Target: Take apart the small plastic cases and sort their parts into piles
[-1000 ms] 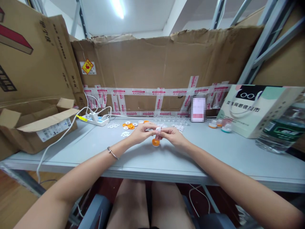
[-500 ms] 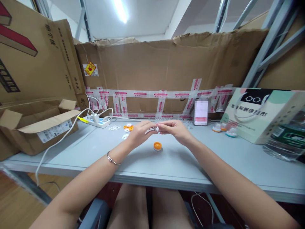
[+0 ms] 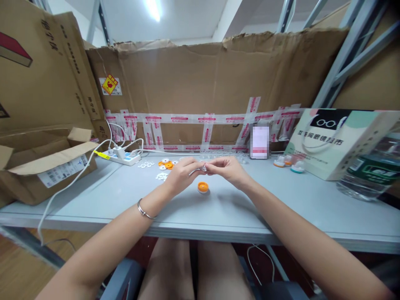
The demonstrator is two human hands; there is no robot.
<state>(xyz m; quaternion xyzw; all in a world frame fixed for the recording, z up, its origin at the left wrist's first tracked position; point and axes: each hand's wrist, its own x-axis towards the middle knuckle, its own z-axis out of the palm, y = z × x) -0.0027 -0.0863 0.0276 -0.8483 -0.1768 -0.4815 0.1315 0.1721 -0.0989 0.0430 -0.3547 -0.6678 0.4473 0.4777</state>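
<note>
My left hand (image 3: 183, 174) and my right hand (image 3: 227, 170) meet above the middle of the table, fingertips pinched together. Between them is a small white and clear plastic part (image 3: 204, 167), gripped from both sides; the fingers cover most of it. Just below the hands, an orange and white round cap (image 3: 203, 187) rests on the table with its hollow orange side up. To the left of my left hand lie several orange and white discs (image 3: 167, 164). Small white pieces (image 3: 161, 176) lie in a group nearer to me, and more white pieces (image 3: 146, 164) sit farther left.
A power strip (image 3: 125, 157) with white cables and an open cardboard box (image 3: 50, 162) are at left. Clear plastic parts (image 3: 240, 157) lie behind my hands. A phone (image 3: 259, 141) leans at the back. Assembled caps (image 3: 298, 167), a paper bag (image 3: 321, 143) and a water bottle (image 3: 365, 175) stand right.
The camera view has shifted slightly, so the whole scene sits a little higher and more to the left. Both hands keep their pinch, with the small part turned slightly between them.
</note>
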